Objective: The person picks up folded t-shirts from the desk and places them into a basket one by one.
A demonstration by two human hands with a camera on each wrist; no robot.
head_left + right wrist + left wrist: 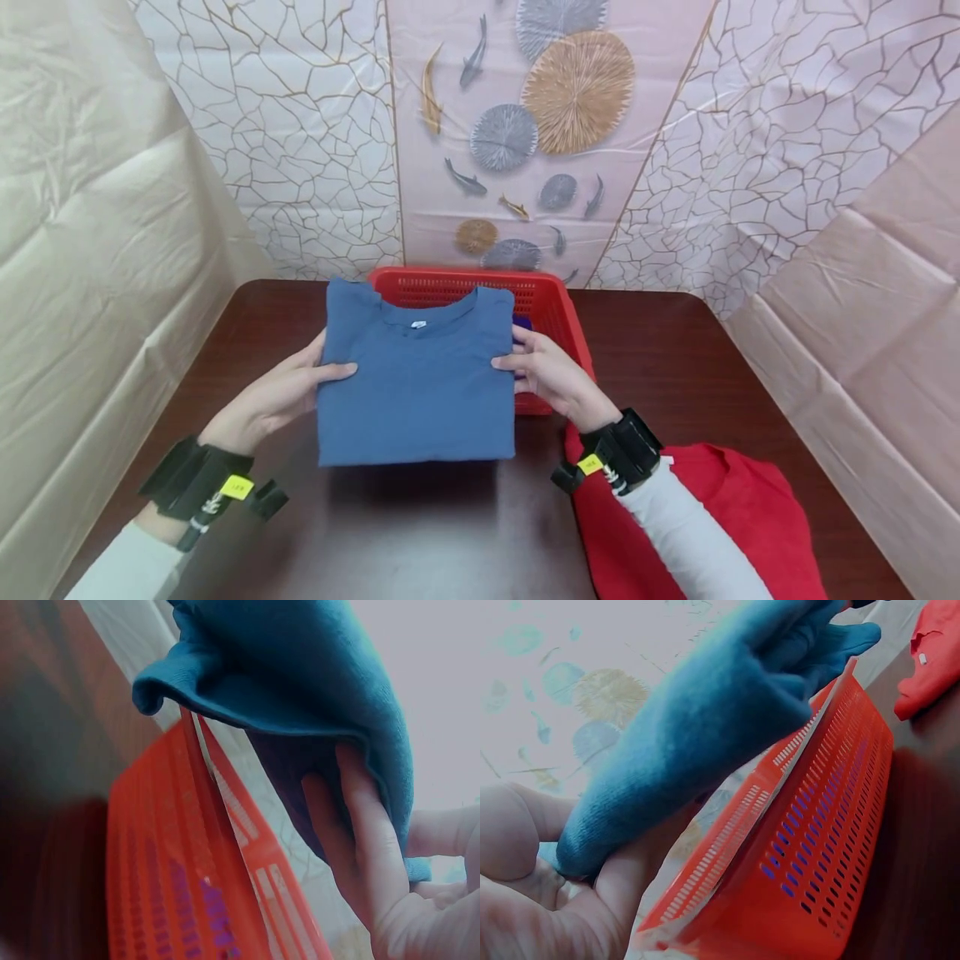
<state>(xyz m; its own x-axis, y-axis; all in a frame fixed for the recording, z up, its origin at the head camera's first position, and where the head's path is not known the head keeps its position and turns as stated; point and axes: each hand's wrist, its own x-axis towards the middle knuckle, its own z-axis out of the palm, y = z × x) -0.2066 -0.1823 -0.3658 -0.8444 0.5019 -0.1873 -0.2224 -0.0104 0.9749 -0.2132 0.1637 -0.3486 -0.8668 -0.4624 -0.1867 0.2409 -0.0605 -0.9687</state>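
Note:
A folded blue T-shirt (416, 383), its collar and small white label facing up, is held above the table between both hands. My left hand (288, 387) grips its left edge, thumb on top and the other fingers underneath. At the opposite edge, my right hand (551, 371) pinches the cloth with the thumb above and fingers below. Behind and partly beneath the shirt is a red plastic basket (573, 321) with slotted walls. Purple cloth (217, 911) shows through the slots in the right wrist view. The shirt hides much of the basket.
A red garment (738, 508) lies on the right of the dark brown table (637, 333), partly under the right forearm. Patterned cloth (322, 125) hangs behind the table, and pale sheets (82, 250) stand along both sides.

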